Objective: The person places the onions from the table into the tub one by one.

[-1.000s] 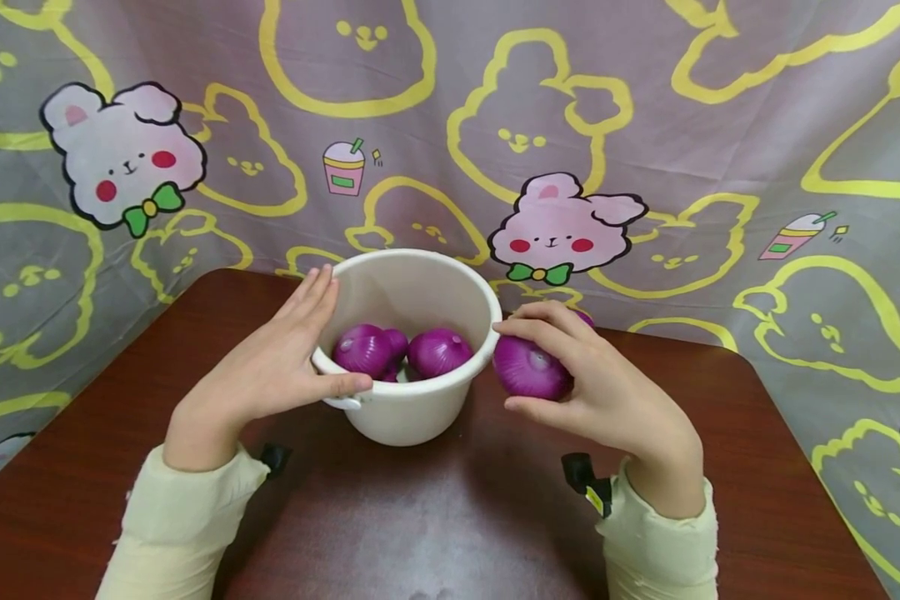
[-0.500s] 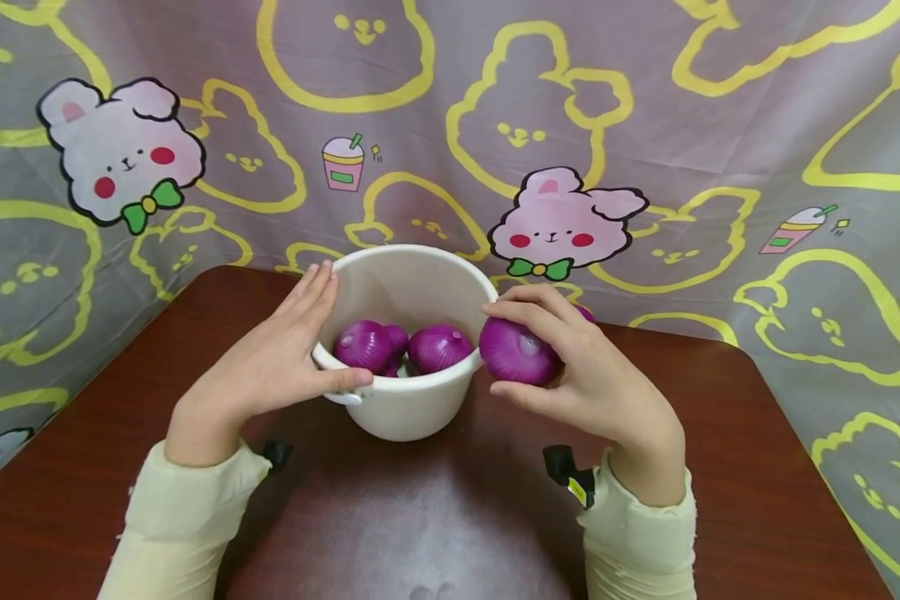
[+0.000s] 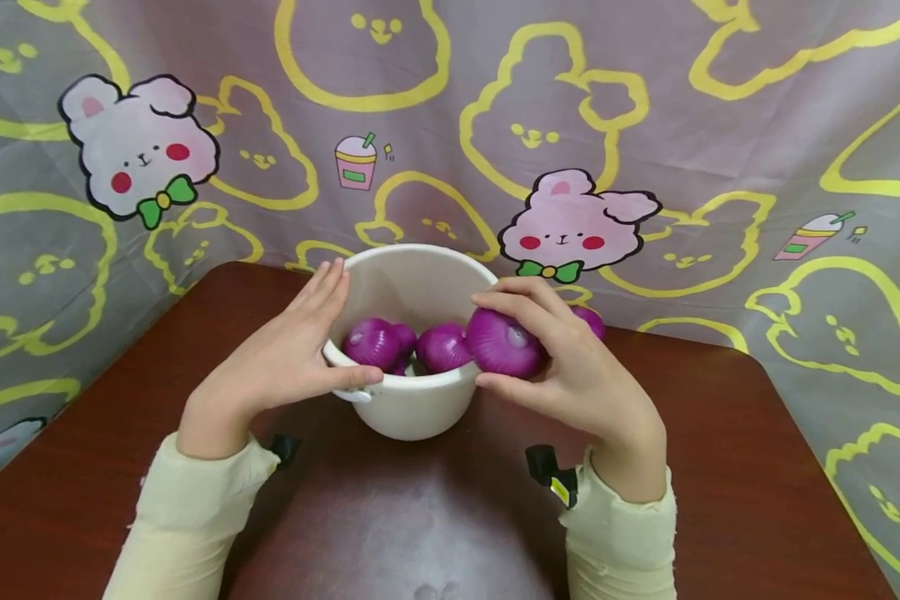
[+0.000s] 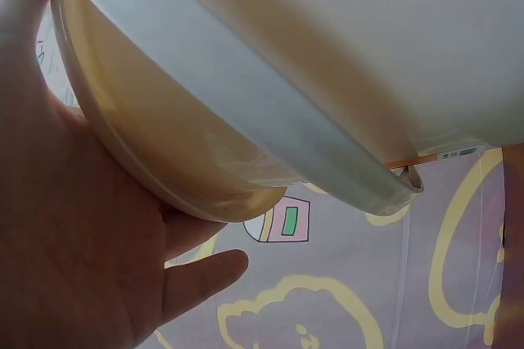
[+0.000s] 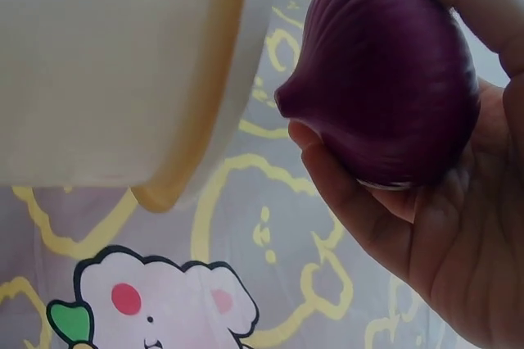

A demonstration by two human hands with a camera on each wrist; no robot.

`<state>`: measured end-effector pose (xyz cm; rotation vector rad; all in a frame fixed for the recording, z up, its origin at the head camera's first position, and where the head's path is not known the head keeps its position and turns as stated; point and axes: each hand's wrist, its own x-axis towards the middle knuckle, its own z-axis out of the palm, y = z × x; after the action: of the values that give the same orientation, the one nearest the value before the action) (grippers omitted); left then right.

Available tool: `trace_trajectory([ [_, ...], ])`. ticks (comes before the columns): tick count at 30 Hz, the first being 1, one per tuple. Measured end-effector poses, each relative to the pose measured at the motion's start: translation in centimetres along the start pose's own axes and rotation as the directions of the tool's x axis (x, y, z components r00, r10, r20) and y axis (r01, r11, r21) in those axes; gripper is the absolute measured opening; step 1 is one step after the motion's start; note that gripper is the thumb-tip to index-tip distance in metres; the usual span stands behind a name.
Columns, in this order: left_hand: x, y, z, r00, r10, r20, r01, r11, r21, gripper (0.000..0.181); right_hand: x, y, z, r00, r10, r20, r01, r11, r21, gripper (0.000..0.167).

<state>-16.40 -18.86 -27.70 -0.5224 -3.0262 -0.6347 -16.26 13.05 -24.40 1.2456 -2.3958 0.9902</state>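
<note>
A white plastic bucket stands on the table with several red onions inside. My left hand rests along the bucket's left rim, fingers straight and thumb across the front edge. In the left wrist view, that hand lies against the rim and a curved, handle-like piece. My right hand holds another red onion at the bucket's right rim. From the right wrist, this onion sits between thumb and fingers, apart from the bucket wall. The bucket's bottom is mostly hidden.
Part of one more red onion shows on the table behind my right hand. The dark brown table reaches back to a patterned curtain close behind the bucket.
My right hand has moved left and slightly up with its onion, from beside the bucket to its right rim. The left hand keeps its place on the bucket.
</note>
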Motion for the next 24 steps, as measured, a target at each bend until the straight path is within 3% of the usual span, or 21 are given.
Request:
trace_trajectory([
  [5, 0.0, 0.1, 0.5, 1.000, 0.010, 0.018, -0.010, 1.000, -0.013, 0.121, 0.0, 0.1, 0.6, 1.000, 0.006, -0.001, -0.006, 1.000, 0.012, 0.066],
  [24, -0.1, 0.0, -0.2, 1.000, 0.004, -0.003, -0.004, 1.000, 0.008, 0.121, 2.6, 0.9, 3.3, 0.988, -0.137, -0.070, 0.144, 0.984, 0.107, 0.066],
])
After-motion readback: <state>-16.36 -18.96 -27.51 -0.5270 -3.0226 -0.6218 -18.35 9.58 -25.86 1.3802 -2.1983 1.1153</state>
